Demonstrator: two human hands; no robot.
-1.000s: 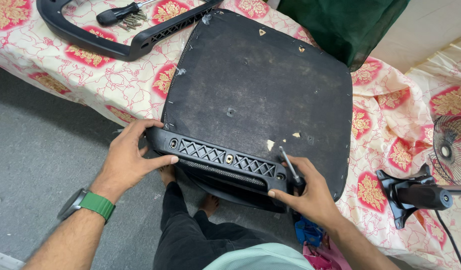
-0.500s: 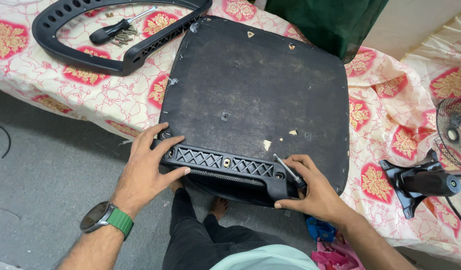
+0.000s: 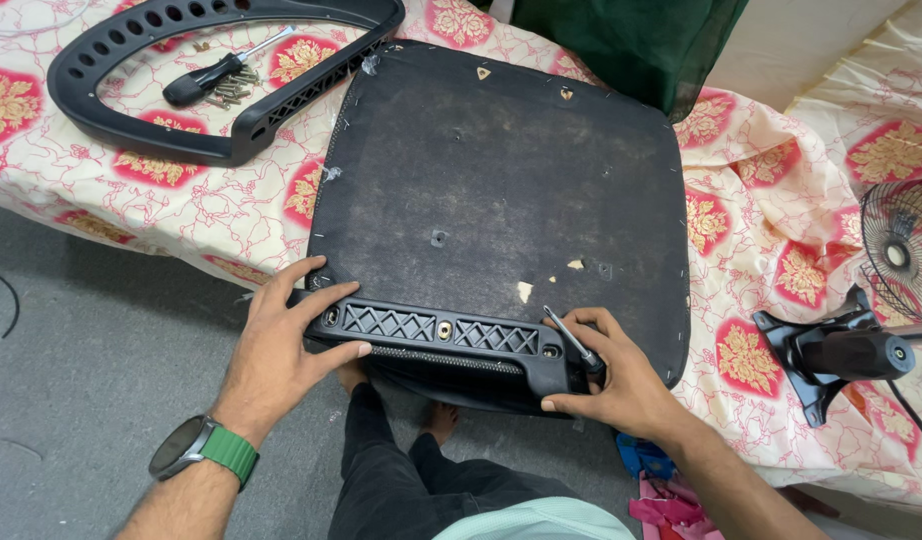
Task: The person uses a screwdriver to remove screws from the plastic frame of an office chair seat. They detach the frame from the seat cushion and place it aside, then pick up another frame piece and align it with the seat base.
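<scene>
Your left hand (image 3: 281, 345): bare, forearm uncovered | your left wrist: dark round watch (image 3: 178, 447) on a green strap | your right hand (image 3: 621, 385): bare, no ring, no sleeve | your legs: black trousers (image 3: 401, 490) | your feet: bare | your chest: pale green shirt (image 3: 521, 520)
</scene>
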